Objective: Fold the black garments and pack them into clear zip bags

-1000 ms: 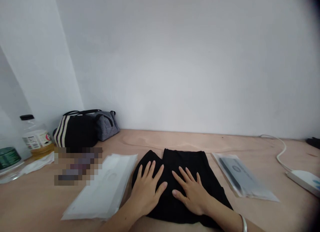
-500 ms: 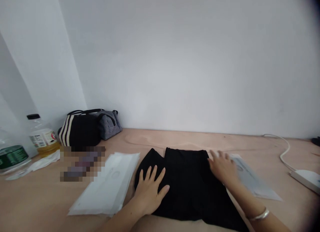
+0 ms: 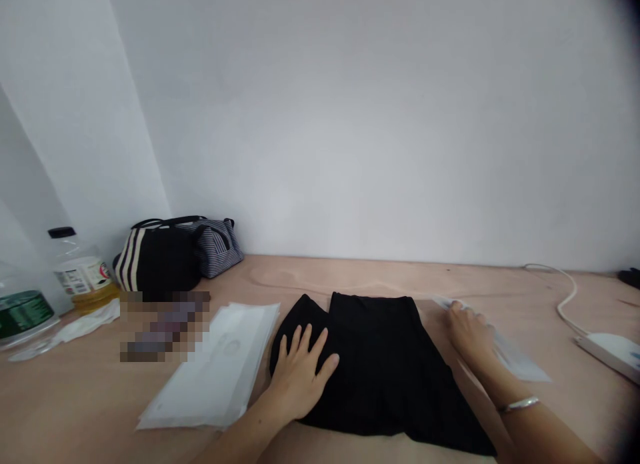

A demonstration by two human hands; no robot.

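Observation:
A folded black garment (image 3: 375, 357) lies flat on the table in front of me. My left hand (image 3: 300, 371) rests on its left part, palm down with the fingers spread. To the right of the cloth, my right hand (image 3: 473, 337) has its fingers curled over a frosted plastic bag (image 3: 520, 361), gripping it near its far end. Part of that bag is hidden under the hand and forearm. A silver bracelet (image 3: 520, 405) circles the right wrist.
Left of the garment sits a stack of frosted plastic bags (image 3: 205, 377). Further left are a blurred-out item (image 3: 165, 327), a black striped bag (image 3: 165, 261), an oil bottle (image 3: 83, 277) and a green-labelled bottle (image 3: 25, 314). At right lies a white device (image 3: 610, 351) with a cable.
My right hand has left the garment's right edge, moved right and closed on the plastic bag, which has shifted slightly. My left hand stays on the garment.

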